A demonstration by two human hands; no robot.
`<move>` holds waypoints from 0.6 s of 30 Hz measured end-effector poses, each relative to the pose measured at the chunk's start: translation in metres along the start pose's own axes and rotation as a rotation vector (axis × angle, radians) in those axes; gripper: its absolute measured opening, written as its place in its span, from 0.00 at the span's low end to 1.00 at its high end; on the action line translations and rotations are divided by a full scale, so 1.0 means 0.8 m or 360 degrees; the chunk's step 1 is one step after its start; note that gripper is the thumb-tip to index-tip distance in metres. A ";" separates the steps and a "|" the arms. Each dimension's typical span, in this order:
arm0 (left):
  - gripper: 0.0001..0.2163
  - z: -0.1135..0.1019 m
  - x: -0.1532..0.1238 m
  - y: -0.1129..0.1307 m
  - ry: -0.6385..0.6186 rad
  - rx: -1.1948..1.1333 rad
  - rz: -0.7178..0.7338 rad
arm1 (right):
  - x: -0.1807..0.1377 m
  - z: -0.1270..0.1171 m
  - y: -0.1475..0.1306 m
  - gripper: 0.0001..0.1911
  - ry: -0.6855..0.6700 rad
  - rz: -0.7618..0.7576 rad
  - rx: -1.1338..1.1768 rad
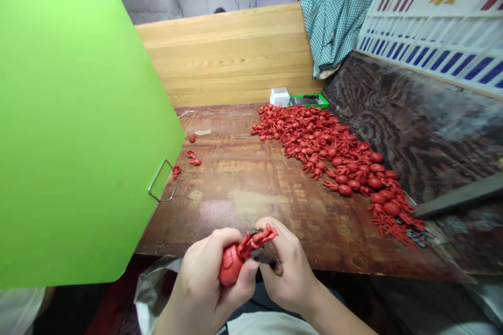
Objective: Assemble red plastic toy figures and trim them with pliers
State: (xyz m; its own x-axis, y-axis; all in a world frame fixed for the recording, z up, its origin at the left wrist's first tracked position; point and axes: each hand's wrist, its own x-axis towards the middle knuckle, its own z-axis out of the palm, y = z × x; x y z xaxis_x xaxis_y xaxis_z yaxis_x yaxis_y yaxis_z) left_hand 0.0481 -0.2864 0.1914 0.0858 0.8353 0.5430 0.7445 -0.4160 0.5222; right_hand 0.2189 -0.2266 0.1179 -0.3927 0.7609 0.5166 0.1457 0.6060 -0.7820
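Observation:
Near the front edge of the table, my left hand (200, 267) is closed around the round head of a red plastic figurine (230, 266). Its thin body and limbs stick out to the right. Wrapped in the fingers of my right hand (290, 261) is a small dark-bladed tool, apparently a knife (268, 254), with a brownish handle end showing. The dark metal lies against or just beside the figurine's body; I cannot tell if it touches. A large heap of similar red figurines (314, 138) spreads along the table's right side.
A few red pieces (194, 158) lie at the left beside a wire loop (164, 183) on a large green panel (78, 125). White cards (280, 96) and a green tray (324, 102) stand at the back. A white crate (436, 26) sits upper right.

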 end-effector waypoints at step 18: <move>0.15 -0.006 0.013 -0.004 0.0242 0.0050 0.0423 | -0.010 0.009 -0.015 0.02 -0.0063 0.0035 0.0188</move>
State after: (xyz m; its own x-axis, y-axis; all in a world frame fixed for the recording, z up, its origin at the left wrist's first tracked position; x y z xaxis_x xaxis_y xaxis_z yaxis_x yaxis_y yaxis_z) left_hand 0.0433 -0.2777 0.1987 0.1818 0.6344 0.7514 0.7295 -0.5994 0.3296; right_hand 0.2133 -0.2419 0.1208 -0.4263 0.7626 0.4864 0.0477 0.5560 -0.8298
